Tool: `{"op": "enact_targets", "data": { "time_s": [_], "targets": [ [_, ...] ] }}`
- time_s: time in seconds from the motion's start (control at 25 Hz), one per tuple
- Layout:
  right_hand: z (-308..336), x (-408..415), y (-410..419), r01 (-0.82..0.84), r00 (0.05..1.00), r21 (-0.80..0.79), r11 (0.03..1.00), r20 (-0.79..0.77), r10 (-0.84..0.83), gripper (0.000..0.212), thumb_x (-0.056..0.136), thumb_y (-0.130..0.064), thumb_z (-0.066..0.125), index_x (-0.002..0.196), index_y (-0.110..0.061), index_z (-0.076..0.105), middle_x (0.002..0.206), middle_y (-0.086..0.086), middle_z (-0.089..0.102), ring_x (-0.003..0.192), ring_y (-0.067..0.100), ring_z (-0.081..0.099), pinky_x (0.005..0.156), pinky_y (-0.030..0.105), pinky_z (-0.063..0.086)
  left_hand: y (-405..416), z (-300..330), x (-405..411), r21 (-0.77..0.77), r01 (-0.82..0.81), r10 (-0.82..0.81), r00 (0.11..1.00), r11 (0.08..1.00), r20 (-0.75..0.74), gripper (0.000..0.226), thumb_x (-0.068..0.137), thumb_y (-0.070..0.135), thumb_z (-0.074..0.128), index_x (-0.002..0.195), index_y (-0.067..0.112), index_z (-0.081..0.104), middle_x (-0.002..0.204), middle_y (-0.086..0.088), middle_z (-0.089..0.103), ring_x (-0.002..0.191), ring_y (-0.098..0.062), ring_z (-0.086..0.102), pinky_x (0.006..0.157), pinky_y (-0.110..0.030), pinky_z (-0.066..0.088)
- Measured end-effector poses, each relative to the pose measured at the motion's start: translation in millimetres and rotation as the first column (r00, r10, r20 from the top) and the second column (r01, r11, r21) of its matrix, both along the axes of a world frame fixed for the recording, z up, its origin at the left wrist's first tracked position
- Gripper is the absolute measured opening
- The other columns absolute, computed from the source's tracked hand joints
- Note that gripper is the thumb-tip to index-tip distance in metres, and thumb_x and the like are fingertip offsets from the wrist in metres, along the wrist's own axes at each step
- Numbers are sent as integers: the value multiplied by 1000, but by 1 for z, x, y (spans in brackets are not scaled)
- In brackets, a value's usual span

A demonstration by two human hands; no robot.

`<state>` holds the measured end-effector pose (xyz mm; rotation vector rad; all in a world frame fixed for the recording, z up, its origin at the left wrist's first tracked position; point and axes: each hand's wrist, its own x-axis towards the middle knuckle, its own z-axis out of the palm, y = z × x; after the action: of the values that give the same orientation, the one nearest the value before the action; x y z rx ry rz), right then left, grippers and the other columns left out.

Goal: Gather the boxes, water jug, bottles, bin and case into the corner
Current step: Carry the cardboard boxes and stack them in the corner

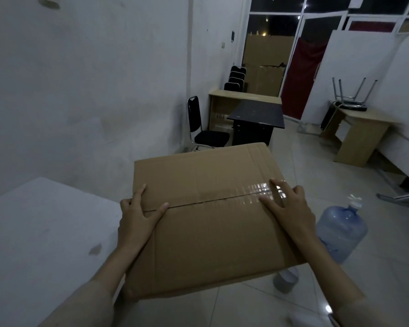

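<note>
A large brown cardboard box (206,223) with a taped seam on top fills the middle of the view. My left hand (137,218) holds its top left edge: thumb and forefinger lie on the lid and the other fingers bend down over the side. My right hand (286,206) rests flat on the lid's right part, with its fingers spread over the shiny tape. A blue water jug (342,230) with a white cap stands on the floor just right of the box. A small grey bin (285,283) shows partly below the box's near right corner.
A white table top (40,232) lies left of the box, against the white wall. Beyond the box stand a black chair (203,131), a dark desk (255,121) and a light wooden desk (361,135). Tiled floor (316,166) stretches to the right.
</note>
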<state>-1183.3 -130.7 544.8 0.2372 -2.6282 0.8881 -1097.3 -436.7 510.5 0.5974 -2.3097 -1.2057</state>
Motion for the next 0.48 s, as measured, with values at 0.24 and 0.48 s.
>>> {"op": "enact_targets", "data": {
  "time_s": [0.24, 0.48],
  "targets": [
    [-1, -139, -57, 29, 999, 25, 999, -19, -29, 57, 80, -53, 56, 130, -34, 38, 102, 0, 38, 76, 18, 52, 63, 31, 45, -52, -9, -141, 70, 31, -29, 999, 997, -23, 78, 76, 45, 66, 141, 31, 27, 128, -13, 35, 111, -29, 48, 84, -34, 40],
    [-23, -283, -117, -71, 997, 8, 997, 15, 71, 54, 81, -54, 56, 129, -35, 40, 101, 0, 40, 75, 16, 51, 53, 23, 36, -104, -32, -261, 81, -73, 74, 997, 994, -5, 77, 75, 44, 68, 140, 30, 29, 129, -13, 35, 113, -31, 48, 86, -35, 39]
  ]
}}
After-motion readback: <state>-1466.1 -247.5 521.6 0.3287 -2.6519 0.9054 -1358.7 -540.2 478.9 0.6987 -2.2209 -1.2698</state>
